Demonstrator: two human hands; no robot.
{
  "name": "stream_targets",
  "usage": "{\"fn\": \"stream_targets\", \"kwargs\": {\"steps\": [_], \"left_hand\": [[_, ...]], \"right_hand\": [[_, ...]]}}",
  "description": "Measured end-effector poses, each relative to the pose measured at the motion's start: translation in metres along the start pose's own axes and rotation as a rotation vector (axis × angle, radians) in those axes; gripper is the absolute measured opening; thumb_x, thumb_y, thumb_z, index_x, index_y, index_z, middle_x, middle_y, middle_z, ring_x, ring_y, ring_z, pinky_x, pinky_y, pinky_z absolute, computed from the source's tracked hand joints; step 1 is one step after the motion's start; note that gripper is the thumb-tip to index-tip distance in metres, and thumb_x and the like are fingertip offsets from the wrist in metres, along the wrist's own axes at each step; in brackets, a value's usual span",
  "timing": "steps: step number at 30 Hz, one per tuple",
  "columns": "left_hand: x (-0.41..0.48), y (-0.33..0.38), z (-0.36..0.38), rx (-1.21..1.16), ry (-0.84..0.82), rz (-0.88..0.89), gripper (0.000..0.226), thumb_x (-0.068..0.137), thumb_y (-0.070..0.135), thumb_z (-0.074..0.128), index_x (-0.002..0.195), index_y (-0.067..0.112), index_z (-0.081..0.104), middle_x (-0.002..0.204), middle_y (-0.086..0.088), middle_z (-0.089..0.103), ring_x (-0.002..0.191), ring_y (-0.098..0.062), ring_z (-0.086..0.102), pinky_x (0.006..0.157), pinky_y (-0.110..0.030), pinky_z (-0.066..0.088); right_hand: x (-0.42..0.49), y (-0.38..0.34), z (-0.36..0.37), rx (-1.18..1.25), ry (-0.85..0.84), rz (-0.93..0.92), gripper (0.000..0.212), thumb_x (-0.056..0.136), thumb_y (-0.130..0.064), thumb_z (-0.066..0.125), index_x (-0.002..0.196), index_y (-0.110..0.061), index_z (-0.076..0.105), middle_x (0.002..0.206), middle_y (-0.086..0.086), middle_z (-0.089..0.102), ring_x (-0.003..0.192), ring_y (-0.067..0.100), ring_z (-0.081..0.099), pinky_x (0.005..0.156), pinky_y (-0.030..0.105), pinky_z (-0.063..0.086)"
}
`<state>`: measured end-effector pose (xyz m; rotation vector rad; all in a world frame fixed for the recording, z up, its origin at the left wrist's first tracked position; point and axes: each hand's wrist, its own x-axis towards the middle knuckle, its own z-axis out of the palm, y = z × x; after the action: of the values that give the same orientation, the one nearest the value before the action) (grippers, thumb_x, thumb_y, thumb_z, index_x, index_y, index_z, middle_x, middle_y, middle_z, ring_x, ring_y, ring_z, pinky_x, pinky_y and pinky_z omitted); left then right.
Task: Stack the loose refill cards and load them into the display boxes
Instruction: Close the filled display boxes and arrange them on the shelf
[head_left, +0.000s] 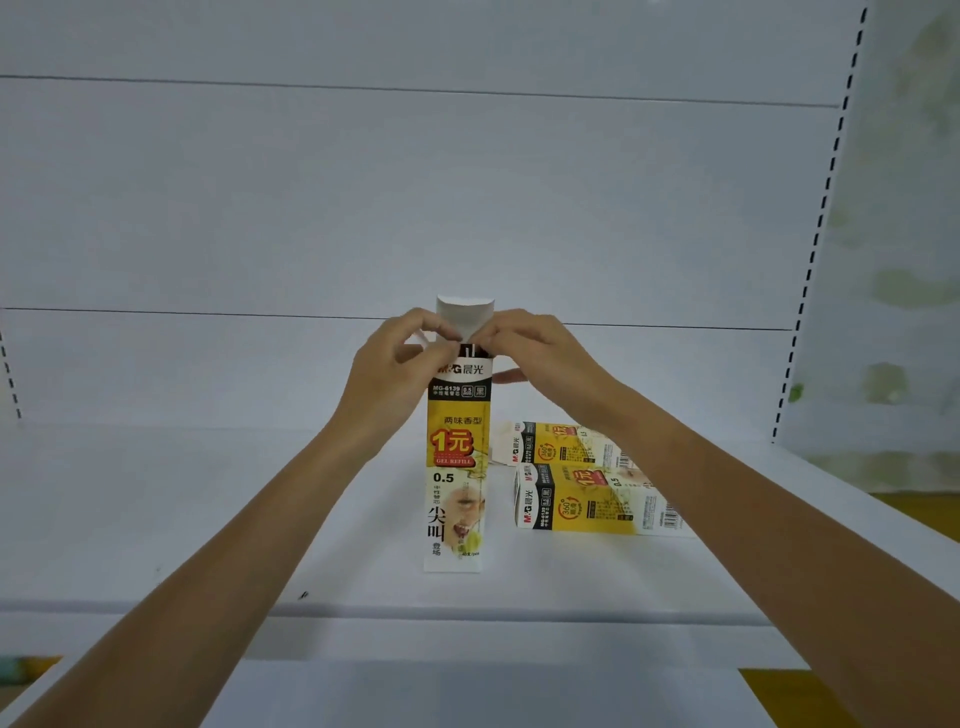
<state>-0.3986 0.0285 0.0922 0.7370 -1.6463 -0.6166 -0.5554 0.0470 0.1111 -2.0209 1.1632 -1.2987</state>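
Three display boxes are sitting on the white shelf (208, 519). A wide stretch of shelf surface is showing at left, running to the back panel (260, 208). The left hand (400, 364) is pinching the top left edge of the upright box (457, 467), fingers (441, 353) curled together on the cardboard under the white flap (465, 312), which is standing up, curved. The box is standing on its short end, set back from the shelf's front edge (467, 610). The right hand (540, 353) is pinching the top right edge likewise. Right of the base, the rear box (561, 441) and the front box (587, 504) are lying on their sides, close together. A slotted upright (815, 234) is bounding the far right.
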Motion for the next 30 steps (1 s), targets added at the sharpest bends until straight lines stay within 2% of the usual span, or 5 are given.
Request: {"fn": "stream_targets", "kwargs": {"steps": [8, 14, 19, 26, 30], "left_hand": [[0.020, 0.026, -0.015, 0.253, -0.268, -0.061, 0.014, 0.066, 0.032, 0.064, 0.063, 0.018, 0.063, 0.079, 0.001, 0.058, 0.079, -0.016, 0.053, 0.077, -0.035, 0.044], [0.008, 0.008, -0.010, -0.118, -0.249, -0.096, 0.014, 0.074, 0.030, 0.062, 0.083, 0.021, 0.056, 0.091, 0.004, 0.060, 0.083, -0.010, 0.061, 0.068, -0.027, 0.050], [-0.028, -0.030, -0.001, -0.088, -0.215, -0.160, 0.089, 0.064, 0.024, 0.075, 0.126, 0.049, 0.016, 0.114, 0.009, 0.052, 0.097, -0.009, 0.061, 0.067, -0.023, 0.055], [-0.036, -0.054, 0.007, -0.086, -0.222, -0.204, 0.058, 0.074, 0.027, 0.069, 0.126, 0.020, 0.045, 0.090, 0.013, 0.071, 0.082, -0.005, 0.070, 0.069, -0.022, 0.057], [-0.037, -0.055, 0.009, -0.052, -0.195, -0.182, 0.065, 0.070, 0.033, 0.069, 0.125, 0.039, 0.034, 0.089, 0.019, 0.069, 0.080, -0.007, 0.070, 0.074, -0.030, 0.057]], "right_hand": [[-0.002, -0.013, -0.012, -0.125, -0.095, -0.014, 0.019, 0.083, -0.024, 0.066, 0.086, -0.005, 0.070, 0.110, 0.005, 0.061, 0.105, 0.022, 0.056, 0.091, 0.043, 0.047], [0.007, -0.021, -0.012, -0.138, -0.218, 0.025, 0.006, 0.077, -0.013, 0.073, 0.081, -0.012, 0.068, 0.101, 0.018, 0.063, 0.101, 0.032, 0.061, 0.088, 0.042, 0.050], [0.015, -0.027, -0.016, -0.155, -0.335, 0.097, 0.009, 0.079, -0.010, 0.071, 0.087, -0.009, 0.069, 0.104, 0.013, 0.065, 0.097, 0.026, 0.064, 0.085, 0.046, 0.054], [0.023, -0.036, -0.018, -0.281, -0.484, 0.154, 0.011, 0.084, -0.012, 0.065, 0.074, -0.013, 0.070, 0.090, 0.001, 0.070, 0.096, 0.017, 0.062, 0.081, 0.042, 0.056], [0.024, -0.041, -0.011, -0.444, -0.492, 0.168, 0.017, 0.087, -0.018, 0.059, 0.075, -0.025, 0.068, 0.090, -0.009, 0.067, 0.102, 0.014, 0.057, 0.082, 0.040, 0.056]]}}
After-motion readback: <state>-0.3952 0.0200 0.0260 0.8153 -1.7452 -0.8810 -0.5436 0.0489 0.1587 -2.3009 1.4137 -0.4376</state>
